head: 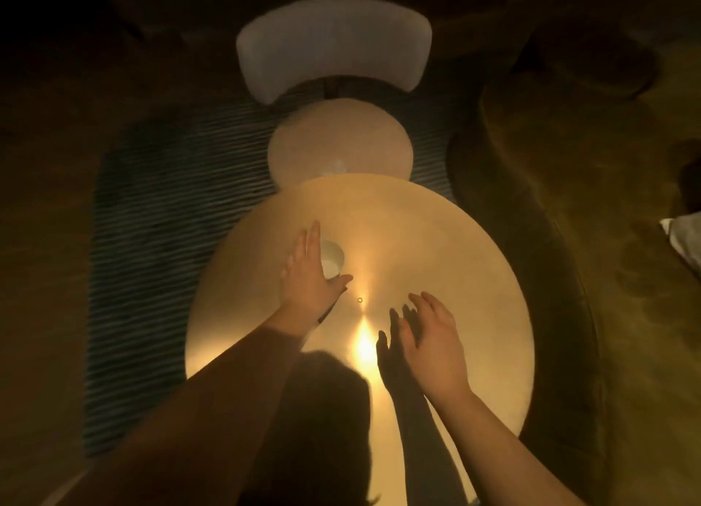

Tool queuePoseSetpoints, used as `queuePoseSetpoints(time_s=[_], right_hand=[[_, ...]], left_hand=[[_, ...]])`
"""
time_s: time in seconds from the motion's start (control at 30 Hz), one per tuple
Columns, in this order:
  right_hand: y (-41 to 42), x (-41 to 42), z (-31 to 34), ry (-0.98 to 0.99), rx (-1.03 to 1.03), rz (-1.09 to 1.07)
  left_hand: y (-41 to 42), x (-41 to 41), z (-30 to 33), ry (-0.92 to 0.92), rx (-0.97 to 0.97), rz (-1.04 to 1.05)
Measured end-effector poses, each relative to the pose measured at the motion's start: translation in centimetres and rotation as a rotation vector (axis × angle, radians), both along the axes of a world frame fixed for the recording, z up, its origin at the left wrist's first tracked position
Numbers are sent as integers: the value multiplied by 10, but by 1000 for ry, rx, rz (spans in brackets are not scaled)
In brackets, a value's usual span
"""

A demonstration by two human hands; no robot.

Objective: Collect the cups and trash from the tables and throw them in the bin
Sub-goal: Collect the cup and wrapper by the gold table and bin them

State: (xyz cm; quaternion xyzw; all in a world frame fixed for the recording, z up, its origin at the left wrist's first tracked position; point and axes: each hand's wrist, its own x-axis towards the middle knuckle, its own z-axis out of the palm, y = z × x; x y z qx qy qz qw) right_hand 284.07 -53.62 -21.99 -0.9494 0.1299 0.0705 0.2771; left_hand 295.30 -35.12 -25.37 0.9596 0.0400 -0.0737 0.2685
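My left hand (309, 274), fingers straight, flanks the white paper cup (332, 259) on the round table (455, 277). It's probably light and crushable, so I'd wrap its wall gently. Right hand (432, 338) hovers relaxed, holding nothing, nearer me than the cup.

Small white round cup (333, 259) on the round pale wooden table (436, 247): its left side is hidden behind the left hand (309, 277). The table's near edge is cut off by the frame; a white object (684, 241) at far right is cropped, unidentifiable.
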Motion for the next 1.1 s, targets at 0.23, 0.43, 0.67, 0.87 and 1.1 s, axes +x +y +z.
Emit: queuePoseSetpoints(time_s=[0.23,0.43,0.67,0.87,1.1], right_hand=[[1,29,-5,31,48,1],[32,53,5,52,112,-36],[98,103,12,-3,91,-20],[201,177,9,-52,44,-136],[287,232,20,-76,49,-360]], left_hand=[[5,10,0,-18,19,-88],[41,13,42,-89,-27,-80],[127,58,56,-154,-75,-2],[224,141,37,-127,-130,-127],[308,211,47,-97,-44,-412]])
